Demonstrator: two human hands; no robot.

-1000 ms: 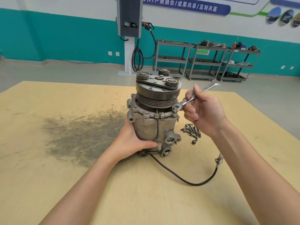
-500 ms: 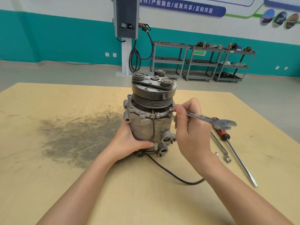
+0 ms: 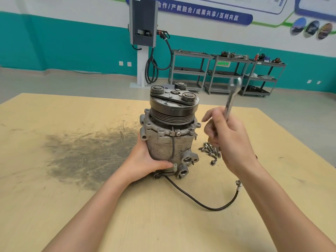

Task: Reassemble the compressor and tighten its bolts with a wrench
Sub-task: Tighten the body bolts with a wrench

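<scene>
You are cupping your left hand (image 3: 145,160) around the near-left side of the compressor (image 3: 169,135), which is standing upright on the table (image 3: 91,215). Just right of the compressor, your right hand (image 3: 229,139) is gripping a wrench (image 3: 231,98), its head pointing up and clear of every bolt. Judging by the loose bolts (image 3: 210,151) lying right of the compressor's base, you are partway through: the body looks assembled, but tightening seems unfinished.

Wooden table (image 3: 72,206) — compressor (image 3: 169,135) upright, loose bolts (image 3: 211,151) just beside, dark stain (image 3: 87,153).
</scene>
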